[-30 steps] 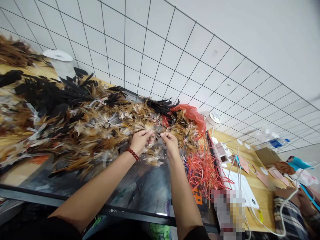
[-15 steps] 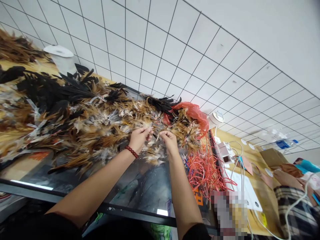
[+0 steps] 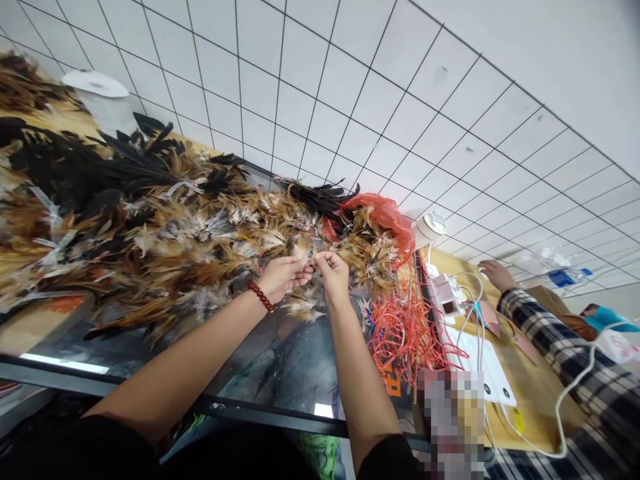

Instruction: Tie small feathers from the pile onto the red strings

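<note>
My left hand [image 3: 286,276], with a beaded bracelet [image 3: 261,297] at the wrist, pinches a small tuft of pale feathers [image 3: 302,251] that sticks up above its fingers. Close against its fingertips is my right hand [image 3: 334,272], thumb and forefinger pressed together on what looks like a thin feather, mostly hidden by the fingers. Both hands hover over the near edge of a wide heap of brown and cream feathers [image 3: 200,257]. A few loose pale feathers [image 3: 305,307] lie just below them on the glossy dark tabletop [image 3: 295,360].
Long black feathers [image 3: 125,160] lie along the back left, by a white roll [image 3: 100,100]. To the right are a red plastic bag [image 3: 385,213], tangled red cords [image 3: 405,327], white chargers [image 3: 447,293] and cables. Another person's hand [image 3: 497,275] reaches over the wooden table.
My hands have come together until the fingertips meet. At the right, the other person's hand and plaid sleeve have reached forward across the wooden table. The view has shifted slightly.
</note>
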A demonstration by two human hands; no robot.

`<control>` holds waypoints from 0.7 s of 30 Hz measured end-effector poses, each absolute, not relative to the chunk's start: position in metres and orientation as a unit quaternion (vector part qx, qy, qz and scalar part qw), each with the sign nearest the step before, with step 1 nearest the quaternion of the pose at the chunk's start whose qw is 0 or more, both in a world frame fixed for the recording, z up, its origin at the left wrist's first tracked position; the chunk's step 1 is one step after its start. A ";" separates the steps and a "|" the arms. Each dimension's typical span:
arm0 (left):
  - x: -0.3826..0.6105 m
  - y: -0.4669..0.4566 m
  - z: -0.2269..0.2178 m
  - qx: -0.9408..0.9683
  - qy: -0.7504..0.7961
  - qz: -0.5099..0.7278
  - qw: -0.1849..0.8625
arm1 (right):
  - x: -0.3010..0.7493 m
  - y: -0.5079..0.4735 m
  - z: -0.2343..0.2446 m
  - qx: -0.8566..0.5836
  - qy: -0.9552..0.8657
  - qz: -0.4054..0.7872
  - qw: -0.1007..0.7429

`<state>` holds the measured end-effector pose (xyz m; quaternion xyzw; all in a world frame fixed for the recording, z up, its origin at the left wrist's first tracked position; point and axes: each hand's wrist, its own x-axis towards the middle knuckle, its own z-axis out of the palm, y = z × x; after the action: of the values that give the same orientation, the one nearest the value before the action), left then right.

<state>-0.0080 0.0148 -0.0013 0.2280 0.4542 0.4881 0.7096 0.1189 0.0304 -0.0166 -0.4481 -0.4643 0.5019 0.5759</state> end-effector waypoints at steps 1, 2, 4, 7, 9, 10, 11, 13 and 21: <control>-0.008 0.015 -0.001 0.230 0.452 0.493 0.707 | 0.119 0.030 -0.017 -0.447 -0.465 0.505 0.574; -0.008 0.015 -0.001 0.232 0.450 0.498 0.705 | 0.119 0.030 -0.018 -0.444 -0.466 0.511 0.570; -0.008 0.015 0.000 0.236 0.448 0.507 0.697 | 0.120 0.030 -0.019 -0.437 -0.459 0.530 0.563; -0.008 0.015 -0.001 0.253 0.448 0.511 0.689 | 0.121 0.029 -0.020 -0.426 -0.438 0.565 0.554; -0.008 0.016 -0.003 0.270 0.450 0.509 0.683 | 0.124 0.030 -0.021 -0.426 -0.438 0.585 0.534; -0.008 0.017 -0.003 0.276 0.449 0.514 0.677 | 0.126 0.031 -0.022 -0.434 -0.443 0.584 0.524; -0.009 0.017 -0.004 0.279 0.445 0.528 0.668 | 0.129 0.032 -0.023 -0.450 -0.451 0.570 0.519; -0.010 0.019 -0.005 0.275 0.430 0.575 0.640 | 0.135 0.035 -0.027 -0.500 -0.479 0.499 0.521; -0.012 0.020 0.002 0.239 0.419 0.655 0.582 | 0.130 0.035 -0.032 -0.652 -0.632 0.217 0.358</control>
<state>-0.0124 0.0203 0.0018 0.2393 0.4193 0.6545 0.5819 0.1304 0.0354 -0.0315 -0.6525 -0.6317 0.2170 0.3580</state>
